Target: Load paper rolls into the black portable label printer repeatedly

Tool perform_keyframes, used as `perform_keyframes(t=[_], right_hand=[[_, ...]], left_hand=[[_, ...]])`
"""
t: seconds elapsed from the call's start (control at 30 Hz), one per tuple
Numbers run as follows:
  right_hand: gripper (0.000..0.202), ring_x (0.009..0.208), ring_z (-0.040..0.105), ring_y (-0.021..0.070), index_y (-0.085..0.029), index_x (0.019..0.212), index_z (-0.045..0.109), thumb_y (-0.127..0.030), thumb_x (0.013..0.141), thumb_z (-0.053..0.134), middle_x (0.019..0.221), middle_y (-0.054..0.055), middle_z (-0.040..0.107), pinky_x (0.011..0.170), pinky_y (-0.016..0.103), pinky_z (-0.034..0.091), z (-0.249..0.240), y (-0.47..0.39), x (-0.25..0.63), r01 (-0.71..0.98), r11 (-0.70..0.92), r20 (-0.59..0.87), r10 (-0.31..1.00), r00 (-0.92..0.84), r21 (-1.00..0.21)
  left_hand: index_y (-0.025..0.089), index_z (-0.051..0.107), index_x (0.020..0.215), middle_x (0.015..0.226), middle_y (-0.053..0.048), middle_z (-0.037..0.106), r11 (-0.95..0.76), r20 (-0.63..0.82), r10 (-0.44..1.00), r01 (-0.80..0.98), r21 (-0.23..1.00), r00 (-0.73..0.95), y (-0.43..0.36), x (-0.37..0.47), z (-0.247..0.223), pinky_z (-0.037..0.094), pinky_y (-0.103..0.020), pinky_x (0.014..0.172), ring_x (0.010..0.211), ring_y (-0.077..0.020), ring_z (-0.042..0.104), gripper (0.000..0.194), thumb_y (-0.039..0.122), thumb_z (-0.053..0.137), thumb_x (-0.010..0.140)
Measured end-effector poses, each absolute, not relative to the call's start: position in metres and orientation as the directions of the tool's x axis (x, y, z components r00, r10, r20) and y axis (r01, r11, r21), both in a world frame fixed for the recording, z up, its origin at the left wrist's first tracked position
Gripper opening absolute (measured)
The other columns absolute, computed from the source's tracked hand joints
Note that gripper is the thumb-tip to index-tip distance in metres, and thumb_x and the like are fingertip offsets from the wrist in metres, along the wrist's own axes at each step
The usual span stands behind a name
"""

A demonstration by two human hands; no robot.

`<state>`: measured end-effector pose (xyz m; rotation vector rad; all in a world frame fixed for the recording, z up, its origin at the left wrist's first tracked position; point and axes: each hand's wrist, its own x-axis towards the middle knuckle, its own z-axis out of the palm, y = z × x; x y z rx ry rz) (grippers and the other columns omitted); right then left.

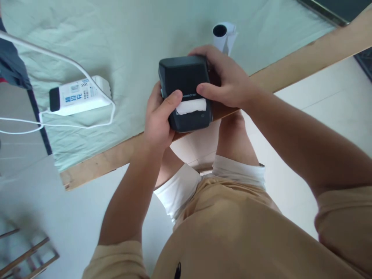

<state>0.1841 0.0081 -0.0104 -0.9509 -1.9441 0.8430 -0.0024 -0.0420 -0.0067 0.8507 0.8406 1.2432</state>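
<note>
A black portable label printer [184, 77] is held between both hands over the wooden front edge of the bed or table. White paper [192, 106] sticks out of its slot. My left hand [159, 116] grips the printer's left side, its thumb lying on top beside the paper. On the other side, my right hand [223, 79] wraps around the right edge, thumb resting on the top face near the lettering. The fingers underneath are hidden. Just beyond my right hand stands a roll of white paper [221, 37] with a dark core, its end partly unrolled.
To the left, a white power bank or charger box [83, 95] with blue print lies on the pale green cloth [128, 46], a white cable [66, 60] looping over it. The wooden edge [290, 66] runs across. A dark flat object [345, 9] lies at the upper right.
</note>
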Motion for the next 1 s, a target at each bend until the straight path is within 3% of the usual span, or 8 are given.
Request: perform_keyframes(t=[0.1, 0.17, 0.27, 0.4, 0.5, 0.6, 0.67, 1.0], right_hand=[[0.065, 0.103, 0.062, 0.0209, -0.031, 0.128, 0.056, -0.077, 0.083, 0.06, 0.12, 0.004, 0.065, 0.076, 0.031, 0.052, -0.01, 0.004, 0.186, 0.3, 0.479, 0.361, 0.855, -0.371, -0.825], [0.064, 0.089, 0.063, 0.0173, -0.031, 0.13, 0.056, -0.078, 0.087, 0.056, 0.124, 0.004, 0.062, 0.07, 0.03, 0.052, -0.012, 0.0, 0.191, 0.25, 0.45, 0.356, 0.869, -0.343, -0.857], [0.052, 0.059, 0.051, 0.0081, -0.03, 0.126, 0.059, -0.07, 0.092, 0.059, 0.109, 0.003, 0.061, 0.057, 0.028, 0.045, -0.019, -0.004, 0.2, 0.205, 0.413, 0.357, 0.897, -0.262, -0.887], [0.039, 0.055, 0.041, 0.009, -0.028, 0.113, 0.061, -0.059, 0.09, 0.069, 0.08, -0.002, 0.054, 0.053, 0.028, 0.038, -0.028, -0.003, 0.203, 0.237, 0.444, 0.423, 0.896, -0.137, -0.864], [0.031, 0.054, 0.043, 0.0112, -0.027, 0.111, 0.061, -0.049, 0.091, 0.069, 0.068, -0.005, 0.05, 0.054, 0.029, 0.038, -0.027, -0.004, 0.198, 0.288, 0.432, 0.393, 0.901, -0.185, -0.855], [0.025, 0.055, 0.047, 0.0127, -0.027, 0.11, 0.06, -0.038, 0.09, 0.069, 0.067, -0.005, 0.053, 0.056, 0.03, 0.039, -0.022, -0.007, 0.193, 0.321, 0.422, 0.357, 0.902, -0.244, -0.848], [0.024, 0.056, 0.051, 0.0134, -0.027, 0.111, 0.059, -0.033, 0.089, 0.067, 0.068, -0.005, 0.056, 0.057, 0.03, 0.04, -0.019, -0.009, 0.192, 0.323, 0.406, 0.329, 0.906, -0.267, -0.855], [0.028, 0.057, 0.055, 0.0133, -0.029, 0.111, 0.055, -0.02, 0.085, 0.061, 0.072, -0.006, 0.061, 0.052, 0.03, 0.039, -0.01, -0.011, 0.199, 0.251, 0.309, 0.226, 0.923, -0.311, -0.917]], left_hand=[[0.023, 0.068, 0.102, 0.09, -0.002, 0.069, 0.108, -0.055, 0.99, -0.448, 0.888, 0.128, -0.043, -0.004, -0.008, 0.061, -0.033, 0.081, 0.1, -0.025, 0.075, 0.027, 0.04, 0.077, 0.084], [0.023, 0.067, 0.105, 0.093, -0.002, 0.071, 0.11, -0.057, 0.99, -0.465, 0.878, 0.127, -0.045, -0.006, -0.008, 0.061, -0.031, 0.082, 0.101, -0.0229, 0.075, 0.026, 0.037, 0.077, 0.085], [0.023, 0.068, 0.107, 0.093, 0.0, 0.072, 0.149, -0.095, 0.986, -0.476, 0.867, 0.137, -0.048, -0.009, -0.006, 0.061, -0.026, 0.079, 0.09, -0.0168, 0.075, 0.024, 0.032, 0.077, 0.086], [0.024, 0.068, 0.107, 0.091, 0.002, 0.071, 0.172, -0.12, 0.983, -0.47, 0.866, 0.138, -0.05, -0.012, -0.003, 0.06, -0.023, 0.068, 0.073, -0.0119, 0.071, 0.024, 0.031, 0.077, 0.087], [0.024, 0.069, 0.107, 0.092, -0.001, 0.073, 0.175, -0.129, 0.982, -0.432, 0.885, 0.134, -0.049, -0.014, -0.001, 0.062, -0.027, 0.071, 0.082, -0.0181, 0.075, 0.025, 0.032, 0.078, 0.085], [0.024, 0.07, 0.111, 0.098, -0.005, 0.076, 0.2, -0.153, 0.976, -0.371, 0.907, 0.154, -0.046, -0.018, 0.001, 0.063, -0.032, 0.081, 0.106, -0.0274, 0.076, 0.031, 0.038, 0.079, 0.084], [0.024, 0.07, 0.11, 0.101, -0.007, 0.077, 0.209, -0.164, 0.974, -0.342, 0.916, 0.156, -0.046, -0.02, 0.002, 0.063, -0.034, 0.084, 0.111, -0.0302, 0.074, 0.032, 0.04, 0.08, 0.084], [0.024, 0.076, 0.105, 0.102, -0.006, 0.076, 0.138, -0.116, 0.989, -0.304, 0.943, 0.089, -0.045, -0.015, 0.001, 0.06, -0.029, 0.078, 0.103, -0.0256, 0.074, 0.025, 0.041, 0.076, 0.087]])
